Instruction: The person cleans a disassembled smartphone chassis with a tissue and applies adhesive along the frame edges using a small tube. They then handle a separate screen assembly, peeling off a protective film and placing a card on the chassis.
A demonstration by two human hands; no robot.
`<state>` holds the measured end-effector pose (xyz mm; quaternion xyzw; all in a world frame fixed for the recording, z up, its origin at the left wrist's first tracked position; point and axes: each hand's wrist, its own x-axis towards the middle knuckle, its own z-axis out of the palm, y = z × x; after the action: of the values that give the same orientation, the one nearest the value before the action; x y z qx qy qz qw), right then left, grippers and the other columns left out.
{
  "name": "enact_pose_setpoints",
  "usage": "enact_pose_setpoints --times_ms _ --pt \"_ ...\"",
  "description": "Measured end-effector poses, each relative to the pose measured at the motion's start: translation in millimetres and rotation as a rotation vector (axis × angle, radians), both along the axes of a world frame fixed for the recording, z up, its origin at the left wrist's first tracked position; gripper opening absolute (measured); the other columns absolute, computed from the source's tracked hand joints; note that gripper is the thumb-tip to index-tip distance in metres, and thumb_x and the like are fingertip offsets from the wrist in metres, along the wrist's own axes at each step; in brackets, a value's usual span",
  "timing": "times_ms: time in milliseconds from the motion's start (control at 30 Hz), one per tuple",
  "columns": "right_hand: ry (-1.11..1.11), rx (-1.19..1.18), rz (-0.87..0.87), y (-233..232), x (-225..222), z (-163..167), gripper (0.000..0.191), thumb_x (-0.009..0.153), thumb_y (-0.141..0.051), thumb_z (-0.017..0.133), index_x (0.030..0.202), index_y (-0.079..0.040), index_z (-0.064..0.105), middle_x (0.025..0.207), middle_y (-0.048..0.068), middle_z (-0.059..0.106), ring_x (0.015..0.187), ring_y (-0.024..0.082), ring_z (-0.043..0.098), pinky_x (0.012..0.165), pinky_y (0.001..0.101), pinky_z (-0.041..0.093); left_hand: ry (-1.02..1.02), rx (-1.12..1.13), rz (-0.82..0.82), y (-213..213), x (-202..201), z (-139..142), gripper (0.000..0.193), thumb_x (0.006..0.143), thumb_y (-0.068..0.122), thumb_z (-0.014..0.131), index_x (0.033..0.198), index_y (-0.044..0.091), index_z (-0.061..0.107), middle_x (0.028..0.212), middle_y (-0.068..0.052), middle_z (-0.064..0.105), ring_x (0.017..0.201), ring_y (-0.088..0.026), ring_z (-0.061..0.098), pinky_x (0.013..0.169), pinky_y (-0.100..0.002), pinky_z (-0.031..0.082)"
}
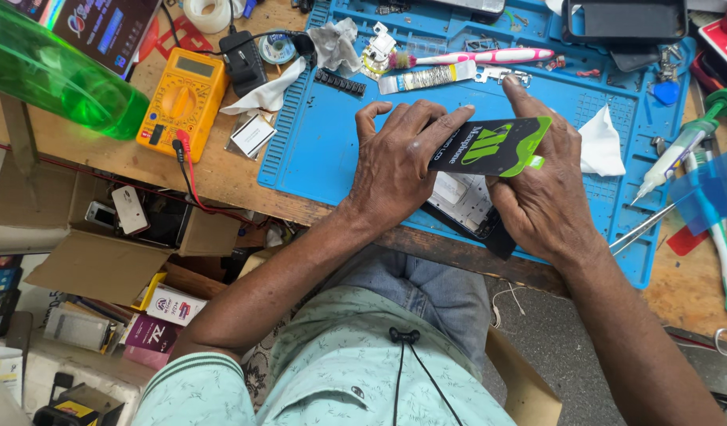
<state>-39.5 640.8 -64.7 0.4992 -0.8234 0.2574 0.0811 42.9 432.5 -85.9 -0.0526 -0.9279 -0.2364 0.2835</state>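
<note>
Both of my hands hold a flat black card with green trim (490, 147) over the blue work mat (316, 150). My left hand (395, 166) grips its left end with fingers curled over the top edge. My right hand (541, 185) holds the right end, with the index finger stretched up past the card. Under the card lies an opened phone body (466, 207) with a pale inner frame, partly hidden by my hands, near the mat's front edge.
A yellow multimeter (182, 101) with red and black leads sits left of the mat, beside a green bottle (56, 75). A pink toothbrush (482, 57), white cloths (600, 143), a syringe (683, 146) and tweezers (644, 227) lie around. An open cardboard box (111, 237) sits below the desk.
</note>
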Motion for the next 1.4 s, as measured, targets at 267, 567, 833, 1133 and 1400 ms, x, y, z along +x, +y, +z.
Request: enact_pose_setpoints --times_ms 267,567,833,1133,1400 --pt "0.015 0.019 0.002 -1.4 -1.1 2.4 0.037 0.092 -0.015 0.055 0.126 -0.010 0.069 0.170 0.021 0.032 0.155 0.040 0.034 0.125 0.0585 0.025 -0.005 0.033 -0.022 -0.2 0.2 0.1 0.067 0.085 -0.001 0.076 0.146 0.021 0.059 0.118 0.002 0.064 0.113 -0.015 0.062 0.108 -0.047 0.029" --pt "0.011 0.002 0.003 1.0 -0.4 -2.8 0.035 0.095 -0.016 0.054 0.127 -0.011 0.068 0.169 0.021 0.033 0.155 0.039 0.034 0.125 0.0585 0.025 -0.014 0.014 -0.020 0.5 0.1 -3.1 0.069 0.083 -0.004 0.075 0.146 0.021 0.058 0.118 0.002 0.064 0.114 -0.015 0.062 0.108 -0.048 0.029" --pt "0.004 0.005 -0.001 1.3 1.6 -2.9 0.037 0.091 -0.015 0.055 0.126 -0.010 0.067 0.169 0.021 0.033 0.155 0.039 0.034 0.125 0.0589 0.025 -0.002 0.012 -0.012 2.1 -0.3 -5.5 0.065 0.086 -0.001 0.076 0.145 0.021 0.059 0.118 0.002 0.064 0.114 -0.015 0.062 0.109 -0.048 0.029" --pt "0.018 0.039 0.015 -7.5 6.1 -3.5 0.031 0.086 -0.016 0.058 0.114 -0.009 0.070 0.170 0.021 0.033 0.154 0.039 0.034 0.124 0.0587 0.023 -0.008 -0.007 0.002 1.0 1.3 -6.5 0.065 0.086 -0.003 0.074 0.145 0.021 0.060 0.118 0.002 0.065 0.112 -0.015 0.063 0.109 -0.048 0.030" --pt "0.033 0.068 0.012 -13.3 5.0 -8.7 0.035 0.091 -0.017 0.058 0.123 -0.010 0.070 0.171 0.019 0.032 0.155 0.037 0.034 0.126 0.0595 0.020 0.000 0.012 -0.014 -0.2 1.4 -7.8 0.063 0.087 -0.001 0.075 0.144 0.020 0.060 0.117 0.002 0.064 0.112 -0.016 0.063 0.108 -0.048 0.030"
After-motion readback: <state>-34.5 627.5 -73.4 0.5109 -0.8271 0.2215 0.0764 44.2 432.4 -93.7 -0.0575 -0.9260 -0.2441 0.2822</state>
